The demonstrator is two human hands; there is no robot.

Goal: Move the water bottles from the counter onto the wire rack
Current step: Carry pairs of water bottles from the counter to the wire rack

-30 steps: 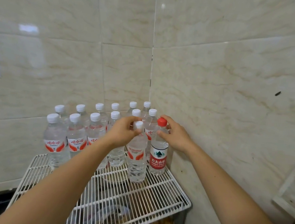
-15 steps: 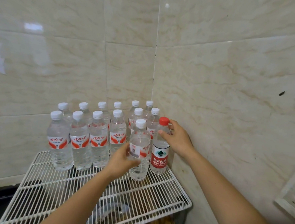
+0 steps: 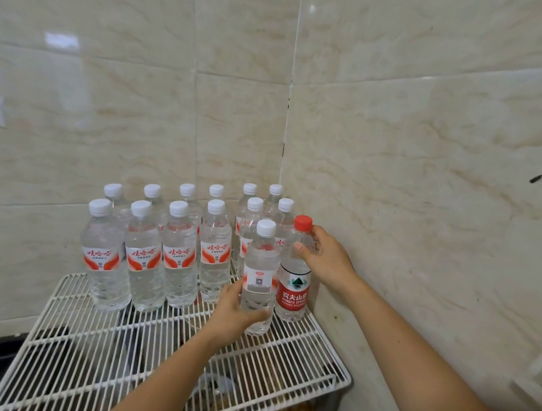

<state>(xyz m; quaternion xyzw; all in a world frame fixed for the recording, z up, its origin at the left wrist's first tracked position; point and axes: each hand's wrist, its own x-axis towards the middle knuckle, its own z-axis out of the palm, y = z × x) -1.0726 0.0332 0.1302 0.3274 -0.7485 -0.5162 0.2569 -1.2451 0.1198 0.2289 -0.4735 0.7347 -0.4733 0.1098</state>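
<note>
Landmark: wire rack (image 3: 96, 350), white, front edge nearest the camera.

Near, just inside the rack's bare front half — left hand (image 3: 233, 316) wrapped low round the white-capped bottle (image 3: 259, 279), fingers (image 3: 259, 316) curled across its base, thumb side hidden behind the body. Bottle upright, base on the wires.

Right beside it toward the rack's right edge: red-capped bottle (image 3: 294, 281), upright on the rack, touching or nearly touching the white-capped one. Right hand (image 3: 327, 261) closed on its shoulder, thumb in front below the cap, other fingers behind.

Far, along the rack's back edge against the tiled wall (image 3: 429, 153): two rows of white-capped bottles (image 3: 179, 256), packed shoulder to shoulder.

Handling, as judgement: full, so some weight; thin plastic dents if squeezed; smooth label band likely slick. Best hold on the ribbed body or the stiffer shoulder. Narrow base on open wires — tip risk, knock-on to neighbours.

Hard to make out: table not in view, so count of bottles left unknown. Rear row half hidden by front row. Stuff under the rack blurred, unidentifiable.
</note>
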